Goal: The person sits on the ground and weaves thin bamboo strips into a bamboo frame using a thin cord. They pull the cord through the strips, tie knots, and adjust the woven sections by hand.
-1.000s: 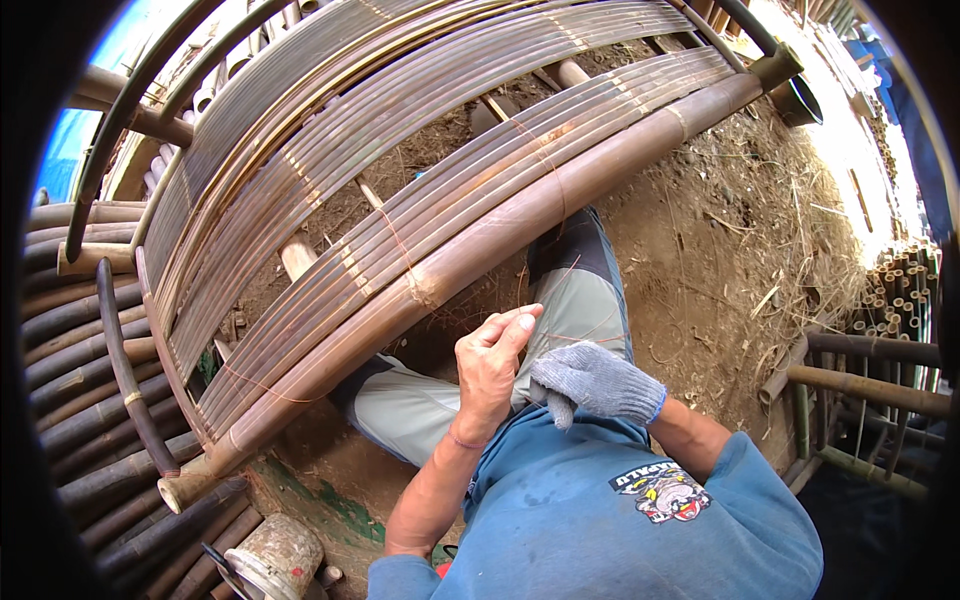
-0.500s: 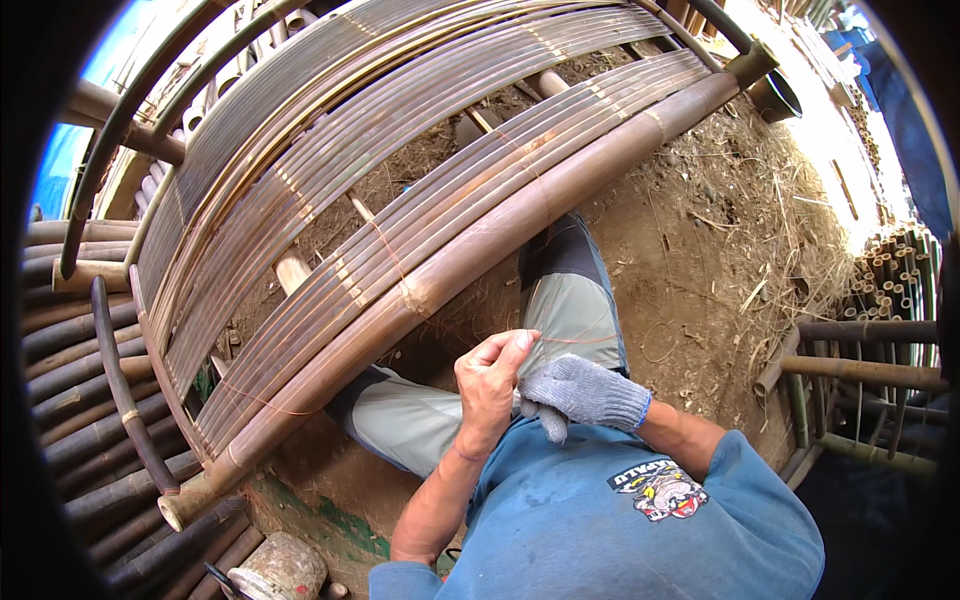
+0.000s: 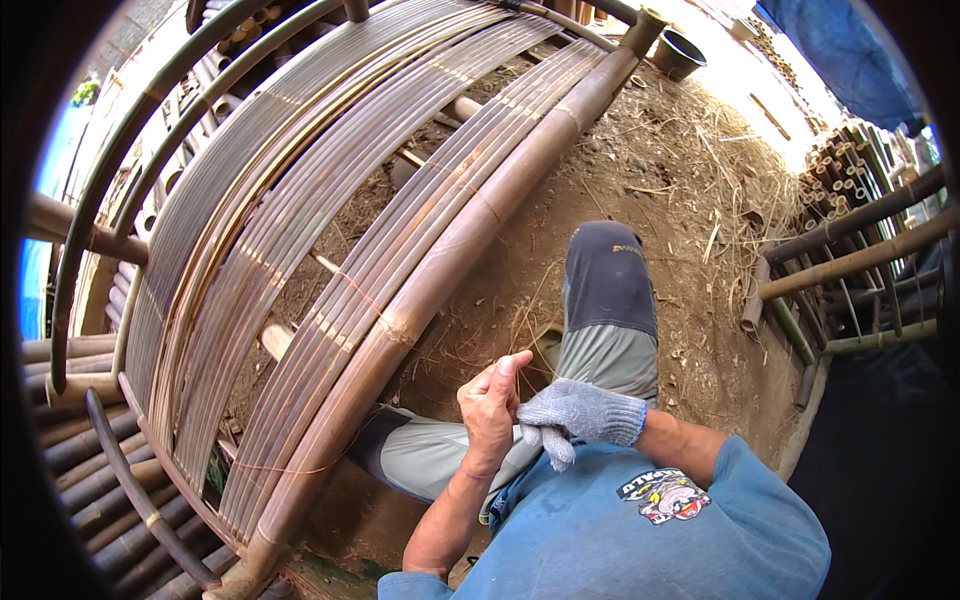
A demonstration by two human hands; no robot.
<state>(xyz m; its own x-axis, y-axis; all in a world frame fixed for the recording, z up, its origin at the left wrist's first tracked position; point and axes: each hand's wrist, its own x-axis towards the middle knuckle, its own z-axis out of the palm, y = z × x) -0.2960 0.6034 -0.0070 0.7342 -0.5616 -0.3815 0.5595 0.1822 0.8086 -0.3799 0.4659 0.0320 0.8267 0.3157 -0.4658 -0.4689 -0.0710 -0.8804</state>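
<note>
The bare left hand (image 3: 492,410) now sits lower in the view and a little further from the thick bamboo pole (image 3: 440,280), its thumb raised toward the pole rather than curled. The gloved right hand (image 3: 575,415) stays pressed against it, glove tips now hanging down. The head view has swung, showing more of the straw-strewn ground (image 3: 690,180) and the knee (image 3: 605,280).

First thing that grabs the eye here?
The big frame of bamboo slats sweeping from lower left to upper right, edged by a thick bamboo pole. Below it, at centre, the bare left hand meets the grey-gloved right hand over the person's knee, above trodden earth strewn with straw.
</note>
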